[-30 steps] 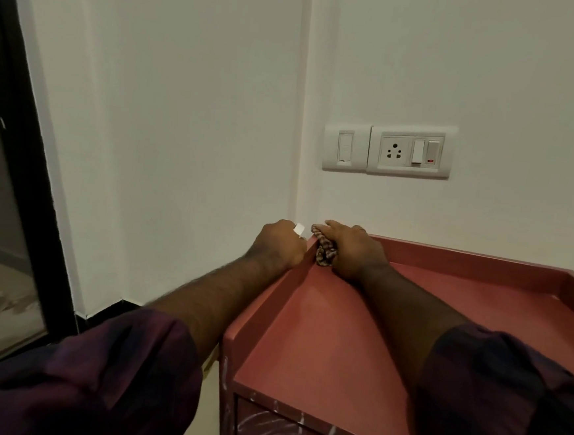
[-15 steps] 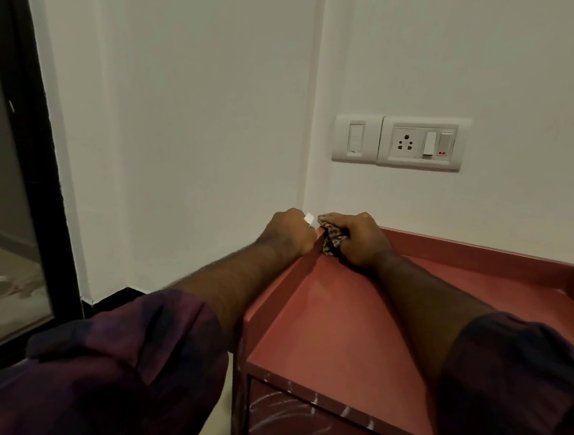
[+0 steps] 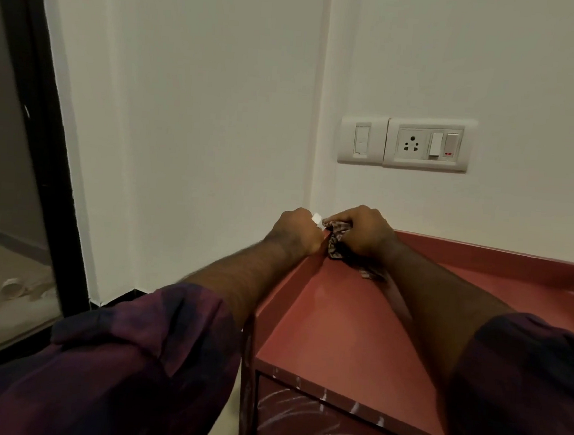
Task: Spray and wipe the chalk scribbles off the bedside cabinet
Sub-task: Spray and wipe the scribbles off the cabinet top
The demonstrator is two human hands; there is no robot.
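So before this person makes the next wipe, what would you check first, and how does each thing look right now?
1. Patterned brown cloth in hand: ok, bunched under the right hand at the back left corner.
2. Small white object in the closed left hand: cannot tell whether it is the sprayer; only a tip shows.
3. Top of the red bedside cabinet: ok, no chalk visible on the exposed surface.
4. White chalk scribbles on the cabinet front: not ok, plainly there.
5. Chalk flecks on the front edge: not ok.
6. White wall socket above: ok, well clear of the hands.
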